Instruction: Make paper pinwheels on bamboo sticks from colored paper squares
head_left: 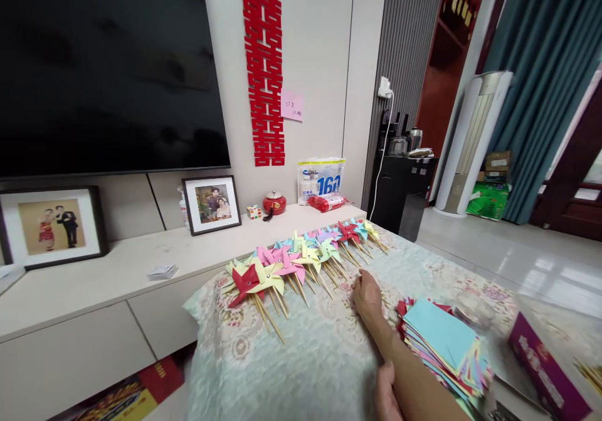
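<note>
Nearest me, at the bottom edge, my left hand [386, 397] lies against my right forearm. Only part of it shows, so I cannot tell whether it is open or closed. My right hand [367, 296] is stretched out on the tablecloth [301, 364], knuckles up and fingers curled down out of sight. I cannot tell whether it grips anything.

It sits just beside the row of paper pinwheels [301, 259], which runs along the far edge of the table from the red pinwheel [245, 281] at the left end to the right corner, the sticks pointing back toward me.

As I judge it, working well here means handling a pinwheel by its stick and not by the folded vanes, which would crease easily. The sticks should stay side by side so that none catches its neighbour.

Just right of my arm is a stack of coloured paper squares [442, 339], and beyond that a purple box [545, 371]. Behind the table a framed photo [211, 204] stands on the low cabinet [94, 283]
</note>
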### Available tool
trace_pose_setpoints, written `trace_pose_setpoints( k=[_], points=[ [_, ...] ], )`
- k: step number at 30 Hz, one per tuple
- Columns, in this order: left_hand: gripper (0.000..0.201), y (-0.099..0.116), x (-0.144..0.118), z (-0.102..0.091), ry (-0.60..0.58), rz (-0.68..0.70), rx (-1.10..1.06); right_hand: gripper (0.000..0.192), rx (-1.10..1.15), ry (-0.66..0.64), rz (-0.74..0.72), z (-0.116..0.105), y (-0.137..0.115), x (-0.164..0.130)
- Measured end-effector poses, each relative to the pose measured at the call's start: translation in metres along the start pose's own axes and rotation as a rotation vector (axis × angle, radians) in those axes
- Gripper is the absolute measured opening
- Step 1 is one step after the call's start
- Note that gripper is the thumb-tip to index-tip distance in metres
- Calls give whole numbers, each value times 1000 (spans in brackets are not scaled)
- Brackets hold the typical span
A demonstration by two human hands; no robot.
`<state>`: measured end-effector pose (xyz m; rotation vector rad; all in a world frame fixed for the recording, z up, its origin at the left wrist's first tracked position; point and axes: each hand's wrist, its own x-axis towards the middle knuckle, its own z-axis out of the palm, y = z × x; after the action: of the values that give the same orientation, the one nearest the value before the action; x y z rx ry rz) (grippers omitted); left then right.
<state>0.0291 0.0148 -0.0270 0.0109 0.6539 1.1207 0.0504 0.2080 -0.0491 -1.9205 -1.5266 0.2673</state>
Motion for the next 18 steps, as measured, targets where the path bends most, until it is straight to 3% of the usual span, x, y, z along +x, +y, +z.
trace_pose_setpoints(
  k=[7,11,18],
  points=[
    [65,5,-1,9,-31,-4,7,31,-44,-76,-12,-16,3,-28],
    [65,5,-4,12,-33,-13,-1,14,-47,-82,-81,-29,10,-47],
    [63,-1,-9,11,0,20,-57,30,-24,-48,-157,-31,15,-61]
  ],
)
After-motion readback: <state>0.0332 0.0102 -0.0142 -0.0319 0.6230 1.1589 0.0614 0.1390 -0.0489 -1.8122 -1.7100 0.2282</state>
